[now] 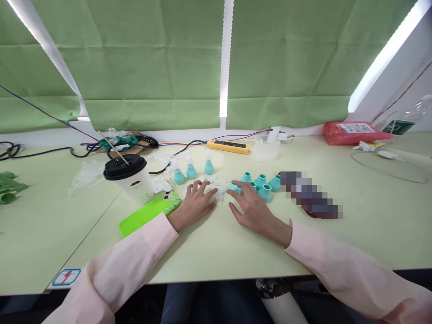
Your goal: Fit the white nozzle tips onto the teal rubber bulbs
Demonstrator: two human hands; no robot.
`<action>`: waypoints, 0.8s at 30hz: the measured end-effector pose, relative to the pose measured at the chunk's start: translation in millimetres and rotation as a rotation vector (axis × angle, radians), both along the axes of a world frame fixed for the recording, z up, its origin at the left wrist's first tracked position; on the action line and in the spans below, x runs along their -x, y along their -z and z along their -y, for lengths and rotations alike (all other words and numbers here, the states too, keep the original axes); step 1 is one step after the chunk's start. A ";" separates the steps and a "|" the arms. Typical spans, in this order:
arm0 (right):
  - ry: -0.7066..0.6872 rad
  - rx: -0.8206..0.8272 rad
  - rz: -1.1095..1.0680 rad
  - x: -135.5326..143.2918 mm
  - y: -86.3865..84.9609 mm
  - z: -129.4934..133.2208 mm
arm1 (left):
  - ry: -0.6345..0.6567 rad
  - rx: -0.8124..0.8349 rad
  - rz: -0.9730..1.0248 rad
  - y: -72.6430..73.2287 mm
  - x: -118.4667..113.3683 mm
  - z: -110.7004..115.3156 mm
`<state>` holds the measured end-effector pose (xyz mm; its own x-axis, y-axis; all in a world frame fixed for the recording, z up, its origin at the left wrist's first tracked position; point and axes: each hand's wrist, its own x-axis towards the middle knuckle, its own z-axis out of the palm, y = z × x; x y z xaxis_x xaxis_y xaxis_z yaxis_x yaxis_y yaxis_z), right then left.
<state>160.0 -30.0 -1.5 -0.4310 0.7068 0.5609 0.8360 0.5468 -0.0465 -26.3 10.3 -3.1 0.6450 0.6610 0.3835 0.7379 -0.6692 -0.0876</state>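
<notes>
Both hands rest over the table on either side of a small heap of translucent white pieces. My left hand has its fingers spread at the heap's left edge. On the other side my right hand is open too, fingers apart, its fingertips close to the heap and to a teal bulb-shaped piece. Several open-mouthed teal bulbs stand together just behind the right hand. Beyond the left hand are three teal bulbs with clear tops. No object shows within either hand's grasp.
A bright green phone case lies by the left forearm, beside a white cup with a black lid and a stick. Behind are a yellow power strip and black cables. A red package sits at the far right.
</notes>
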 end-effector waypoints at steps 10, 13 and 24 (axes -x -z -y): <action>0.012 0.034 0.209 2.1 5.7 -3.3 | -0.069 0.058 -0.011 2.3 -0.6 -6.1; 0.039 0.031 0.233 0.8 9.2 -6.5 | -0.078 0.078 0.026 4.6 -1.3 -8.5; 0.098 0.032 0.206 -1.9 9.8 -11.0 | 0.006 0.120 0.077 3.4 -2.9 -8.9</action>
